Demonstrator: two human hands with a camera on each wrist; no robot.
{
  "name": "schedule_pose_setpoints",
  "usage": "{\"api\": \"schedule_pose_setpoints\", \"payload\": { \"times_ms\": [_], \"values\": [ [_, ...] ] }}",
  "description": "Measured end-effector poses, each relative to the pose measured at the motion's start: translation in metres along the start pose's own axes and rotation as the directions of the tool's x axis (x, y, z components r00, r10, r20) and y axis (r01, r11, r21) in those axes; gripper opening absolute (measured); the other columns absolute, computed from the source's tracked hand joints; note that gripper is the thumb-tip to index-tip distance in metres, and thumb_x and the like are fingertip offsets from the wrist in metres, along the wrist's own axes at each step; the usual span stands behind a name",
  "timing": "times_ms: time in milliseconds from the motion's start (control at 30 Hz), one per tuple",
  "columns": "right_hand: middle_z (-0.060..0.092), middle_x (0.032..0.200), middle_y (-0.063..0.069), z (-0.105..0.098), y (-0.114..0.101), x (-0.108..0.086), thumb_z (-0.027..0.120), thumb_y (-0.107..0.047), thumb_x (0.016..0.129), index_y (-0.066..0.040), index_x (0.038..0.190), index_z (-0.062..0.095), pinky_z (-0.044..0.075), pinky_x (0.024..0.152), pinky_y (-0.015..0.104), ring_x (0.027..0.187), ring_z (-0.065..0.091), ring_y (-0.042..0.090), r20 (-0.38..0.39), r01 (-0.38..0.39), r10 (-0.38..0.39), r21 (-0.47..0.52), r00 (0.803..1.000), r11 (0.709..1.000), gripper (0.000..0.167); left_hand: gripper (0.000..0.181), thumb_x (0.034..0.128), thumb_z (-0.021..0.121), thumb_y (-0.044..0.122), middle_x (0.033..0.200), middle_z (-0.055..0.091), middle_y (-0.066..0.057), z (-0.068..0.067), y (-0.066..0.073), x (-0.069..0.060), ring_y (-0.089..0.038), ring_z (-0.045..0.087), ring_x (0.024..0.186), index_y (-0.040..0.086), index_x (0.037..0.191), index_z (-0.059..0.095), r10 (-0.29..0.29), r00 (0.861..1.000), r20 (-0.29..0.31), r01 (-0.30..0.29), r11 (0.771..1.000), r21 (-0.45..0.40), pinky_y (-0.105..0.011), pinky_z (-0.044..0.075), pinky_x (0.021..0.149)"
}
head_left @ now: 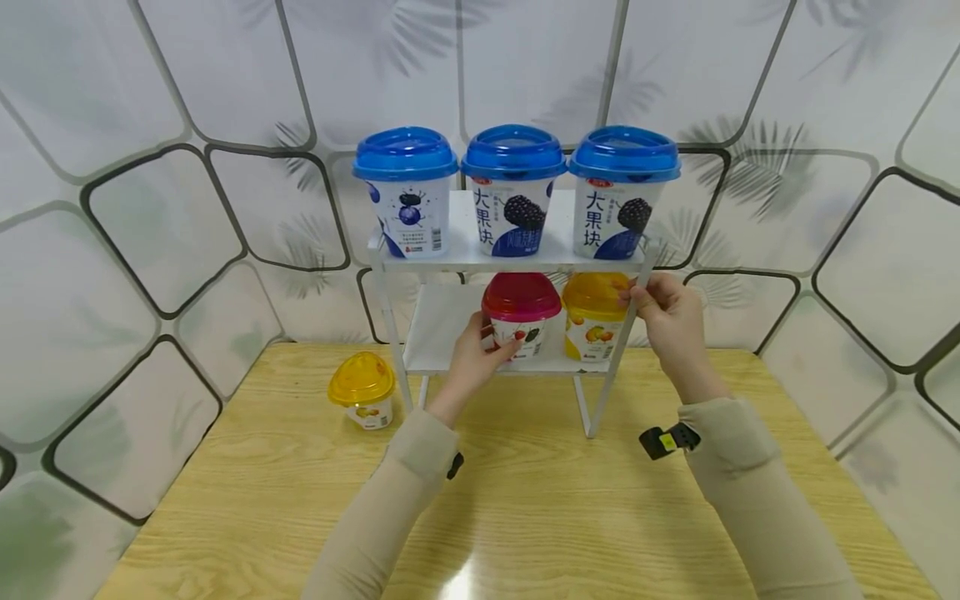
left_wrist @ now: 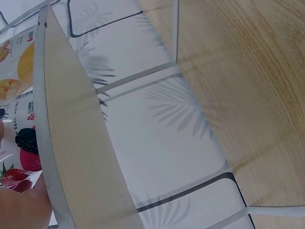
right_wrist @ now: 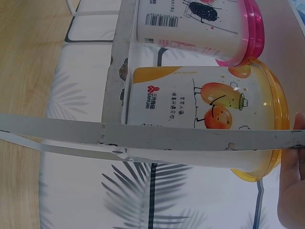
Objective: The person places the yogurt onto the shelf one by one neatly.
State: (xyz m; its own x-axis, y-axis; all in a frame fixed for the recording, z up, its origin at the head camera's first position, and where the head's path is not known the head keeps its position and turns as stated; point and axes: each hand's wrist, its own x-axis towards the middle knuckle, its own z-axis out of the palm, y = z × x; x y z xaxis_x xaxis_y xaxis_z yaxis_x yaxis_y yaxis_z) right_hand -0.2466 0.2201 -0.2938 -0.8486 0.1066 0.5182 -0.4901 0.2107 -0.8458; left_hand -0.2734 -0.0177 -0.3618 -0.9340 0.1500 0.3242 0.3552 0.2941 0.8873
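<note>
In the head view my left hand (head_left: 477, 354) grips a yogurt cup with a pink lid (head_left: 522, 298) on the lower shelf of a white two-tier rack (head_left: 442, 321), thumb across its front. To the right, my right hand (head_left: 671, 312) pinches the rack's right front post, with fingertips close to the yellow lid of a second yogurt cup (head_left: 596, 312); whether they touch the lid is unclear. That yellow-lidded cup (right_wrist: 200, 102) stands behind the post in the right wrist view. A thumb (left_wrist: 24, 207) lies by the berry-printed cup (left_wrist: 19, 143) in the left wrist view.
On the upper shelf stand three blue-lidded yogurt cups (head_left: 513, 200) in a row. Another yellow-lidded cup (head_left: 363, 390) sits tilted in view on the wooden table (head_left: 540, 500), left of the rack. A patterned wall (head_left: 525, 50) rises close behind.
</note>
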Motion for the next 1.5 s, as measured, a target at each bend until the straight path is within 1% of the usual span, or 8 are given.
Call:
{"api": "schedule_pose_setpoints", "payload": {
  "times_ms": [467,800,900,1000,1100,1167,1300,1500],
  "values": [
    [0.06,0.074,-0.011,0.001,0.0,-0.001,0.048,-0.007,0.09,0.018,0.098,0.05,0.047,0.07,0.017,0.073,0.059,0.005,-0.025,0.006,-0.006,-0.015,1.0,1.0,0.026,0.055,0.0801,0.066,0.014,0.12,0.048,-0.019,-0.021,-0.005,-0.028,-0.027,0.046,0.111,-0.004,0.124,0.038,0.046,0.99,-0.13,-0.052,0.998,-0.044,-0.041,0.042,0.086],
    [0.059,0.075,-0.008,0.004,0.002,-0.001,0.049,-0.009,0.09,0.017,0.099,0.052,0.048,0.07,0.018,0.073,0.059,0.005,-0.019,0.006,-0.007,-0.042,1.0,0.999,0.027,0.039,0.0811,0.061,0.0,0.106,0.052,-0.023,-0.075,-0.018,-0.068,-0.031,0.051,0.099,-0.009,0.114,0.042,0.059,0.987,-0.15,-0.07,0.995,-0.068,-0.043,0.044,0.081],
    [0.06,0.075,-0.009,0.002,0.003,0.0,0.049,-0.01,0.09,0.016,0.098,0.052,0.048,0.069,0.018,0.073,0.059,0.006,-0.029,0.003,-0.004,-0.051,1.0,0.999,0.027,0.025,0.0812,0.057,-0.007,0.098,0.054,-0.023,-0.094,-0.022,-0.081,-0.021,0.053,0.09,-0.011,0.102,0.045,0.102,0.971,-0.214,-0.117,0.991,-0.058,-0.029,0.046,0.076],
    [0.061,0.076,-0.009,0.002,0.003,0.0,0.049,-0.011,0.09,0.015,0.097,0.052,0.047,0.069,0.018,0.073,0.059,0.006,-0.031,-0.005,0.004,-0.054,1.0,0.999,0.027,0.018,0.081,0.055,-0.009,0.094,0.054,-0.024,-0.112,-0.027,-0.089,-0.015,0.052,0.087,-0.013,0.096,0.047,0.13,0.93,-0.343,-0.133,0.991,0.015,-0.018,0.043,0.071],
    [0.061,0.076,-0.008,0.001,0.003,0.001,0.049,-0.011,0.09,0.015,0.096,0.052,0.048,0.07,0.018,0.074,0.059,0.007,-0.031,-0.007,0.005,-0.045,0.999,0.999,0.026,0.027,0.0822,0.057,-0.002,0.104,0.049,-0.024,-0.132,-0.042,-0.089,-0.021,0.048,0.099,-0.013,0.104,0.045,0.041,0.906,-0.421,-0.013,0.997,0.07,-0.025,0.041,0.078],
    [0.06,0.076,-0.007,0.002,0.002,0.001,0.049,-0.01,0.09,0.015,0.096,0.052,0.048,0.07,0.018,0.074,0.059,0.007,-0.032,-0.007,0.006,-0.037,0.999,0.999,0.026,0.04,0.083,0.06,0.007,0.115,0.042,-0.025,-0.144,-0.058,-0.087,-0.031,0.04,0.109,-0.011,0.114,0.041,-0.051,0.91,-0.411,0.102,0.99,0.103,-0.036,0.038,0.086],
    [0.061,0.076,-0.006,0.002,0.001,0.0,0.049,-0.011,0.09,0.016,0.097,0.051,0.047,0.07,0.018,0.074,0.059,0.007,-0.032,-0.018,0.017,-0.027,0.999,0.999,0.028,0.07,0.0823,0.063,0.024,0.132,0.024,-0.028,-0.159,-0.078,-0.084,-0.039,0.023,0.122,-0.007,0.131,0.023,-0.241,0.929,-0.281,0.3,0.935,0.19,-0.051,0.025,0.097],
    [0.06,0.077,-0.007,0.003,0.0,0.0,0.048,-0.011,0.09,0.015,0.097,0.05,0.047,0.069,0.017,0.074,0.058,0.007,-0.042,-0.032,0.031,-0.037,0.999,0.999,0.027,0.095,0.0782,0.067,0.031,0.139,0.008,-0.029,-0.164,-0.09,-0.082,-0.041,0.013,0.126,-0.005,0.137,0.002,-0.371,0.92,-0.126,0.389,0.903,0.182,-0.051,0.018,0.101]
  ]
}}
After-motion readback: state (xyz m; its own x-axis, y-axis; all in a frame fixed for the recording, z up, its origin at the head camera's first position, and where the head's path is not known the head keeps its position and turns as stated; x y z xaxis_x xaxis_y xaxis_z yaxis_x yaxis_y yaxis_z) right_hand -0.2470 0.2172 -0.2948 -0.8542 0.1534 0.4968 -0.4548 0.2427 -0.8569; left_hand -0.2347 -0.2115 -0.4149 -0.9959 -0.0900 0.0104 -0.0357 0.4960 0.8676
